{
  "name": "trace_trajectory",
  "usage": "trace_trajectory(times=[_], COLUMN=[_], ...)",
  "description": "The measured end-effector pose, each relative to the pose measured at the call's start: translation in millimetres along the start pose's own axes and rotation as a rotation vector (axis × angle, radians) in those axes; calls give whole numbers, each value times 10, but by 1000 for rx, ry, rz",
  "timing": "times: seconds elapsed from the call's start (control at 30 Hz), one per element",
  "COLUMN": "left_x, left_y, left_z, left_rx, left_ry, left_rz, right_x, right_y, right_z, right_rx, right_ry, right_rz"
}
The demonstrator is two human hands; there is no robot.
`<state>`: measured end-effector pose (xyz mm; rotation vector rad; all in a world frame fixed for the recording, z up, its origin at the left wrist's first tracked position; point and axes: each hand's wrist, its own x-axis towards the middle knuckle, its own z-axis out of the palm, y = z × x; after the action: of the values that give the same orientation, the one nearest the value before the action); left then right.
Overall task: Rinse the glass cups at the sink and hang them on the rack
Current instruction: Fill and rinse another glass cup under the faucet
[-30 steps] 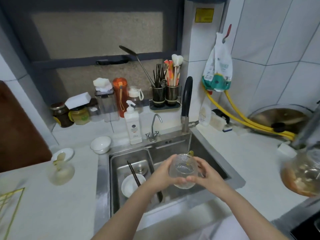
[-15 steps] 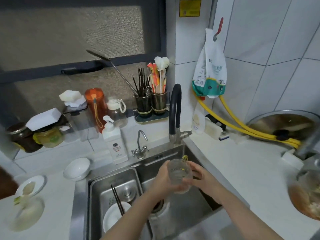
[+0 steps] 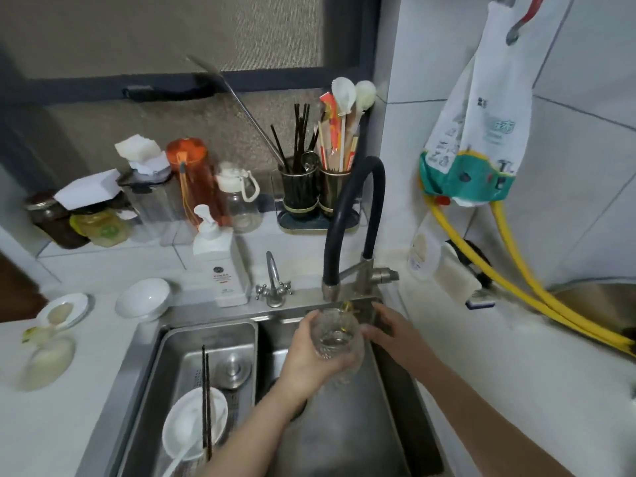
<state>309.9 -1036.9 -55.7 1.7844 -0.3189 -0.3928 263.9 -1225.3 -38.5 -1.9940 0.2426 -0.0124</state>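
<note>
A clear textured glass cup is held upright over the right basin of the steel sink, just below the outlet of the black hose faucet. My left hand is wrapped around the cup's left side and bottom. My right hand lies against the cup's right side, near its small yellow handle. No water stream can be made out. The rack is not in view.
The left basin holds a white bowl with a spoon and dark chopsticks. A soap dispenser, a small tap, jars, bottles and a utensil holder line the back. A white bowl stands left; yellow hoses run right.
Both hands carried the cup forward and up under the faucet outlet. The view moved closer to the sink and shifted right, so the counter's left side fell mostly out of frame.
</note>
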Motion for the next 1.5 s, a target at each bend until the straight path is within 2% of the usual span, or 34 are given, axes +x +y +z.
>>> trace_trajectory(times=[0.1, 0.17, 0.43, 0.57, 0.63, 0.93, 1.5], left_x=[82, 115, 294, 367, 381, 409, 328], left_y=[-56, -36, 18, 5, -6, -26, -57], left_z=[17, 25, -23, -30, -28, -51, -111], left_rx=[30, 56, 108, 106, 109, 134, 153], left_ry=[4, 7, 25, 5, -1, -21, -20], left_rz=[-40, -34, -38, -21, -22, -34, -29], right_x=[280, 482, 1207, 1357, 1368, 1421, 1545], right_y=[86, 198, 502, 650, 659, 788, 1046], right_z=[-198, -318, -505, -544, -577, -634, -675], right_rx=[-138, -165, -117, -291, -256, 8, 29], right_ry=[172, 213, 246, 302, 315, 303, 326], right_rz=[75, 125, 240, 124, 76, 149, 125])
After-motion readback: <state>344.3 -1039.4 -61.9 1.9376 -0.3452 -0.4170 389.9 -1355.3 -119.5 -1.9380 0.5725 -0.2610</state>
